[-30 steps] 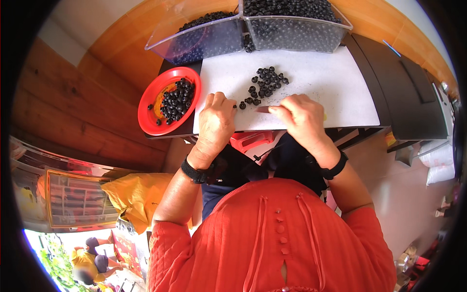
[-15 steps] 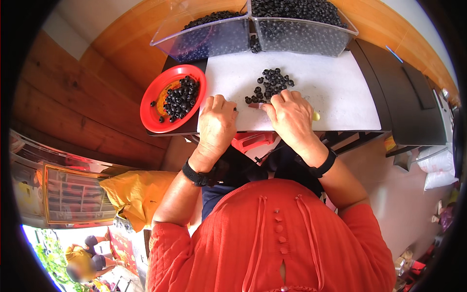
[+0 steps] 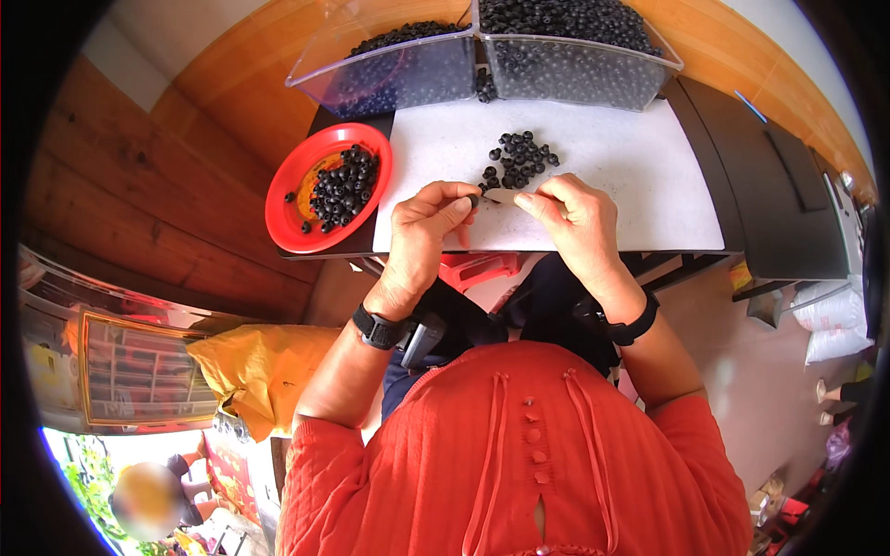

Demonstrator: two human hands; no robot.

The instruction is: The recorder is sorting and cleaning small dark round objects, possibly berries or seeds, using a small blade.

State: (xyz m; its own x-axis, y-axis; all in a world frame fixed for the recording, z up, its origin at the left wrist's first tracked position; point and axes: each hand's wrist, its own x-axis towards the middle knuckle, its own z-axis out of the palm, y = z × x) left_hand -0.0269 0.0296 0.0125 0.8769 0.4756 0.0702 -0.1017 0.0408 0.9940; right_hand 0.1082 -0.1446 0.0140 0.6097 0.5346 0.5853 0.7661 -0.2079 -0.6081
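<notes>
Between the thumb and fingers of my left hand (image 3: 434, 218) is a small dark ball (image 3: 474, 199), a bead or a berry by its look. My right hand (image 3: 577, 215) pinches a small thin blade (image 3: 502, 195) that points left, its tip close to the ball; the handle is hidden in my palm. Just beyond my hands, a loose pile of similar dark balls (image 3: 524, 157) lies on the white sheet (image 3: 640, 171). On the left, a red plate (image 3: 281, 190) holds more of them (image 3: 345, 190).
Two clear bins (image 3: 408, 88) (image 3: 584, 74) full of dark balls stand along the far edge. A dark surface (image 3: 788, 213) extends on the right. A red stool (image 3: 477, 269) shows under the table; a yellow bag (image 3: 255, 371) sits lower left. Another person (image 3: 153, 500) is in the distance.
My left hand has turned and now shows the dark ball in its fingertips, nearer the blade. My right hand has shifted slightly right and nearer to me. The pile looks smaller at its near edge.
</notes>
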